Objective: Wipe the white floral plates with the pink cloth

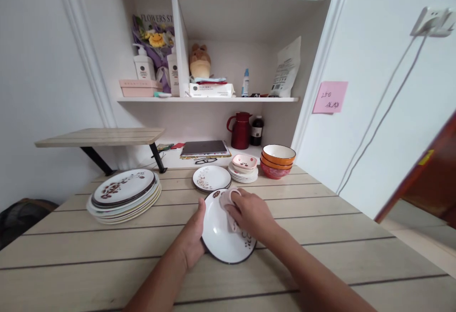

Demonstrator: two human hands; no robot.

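Plate [223, 236] tilts face-up toward the camera, left hand [194, 236] gripping its rim; right hand [251, 214] presses a cloth [228, 203] on it; bouquet wrap [155, 29] reads "FLOWERS".

On the table [107, 250], a plate stack [124, 194] lies left, stacked bowls [278, 161] behind right, held plate [223, 236] in front.
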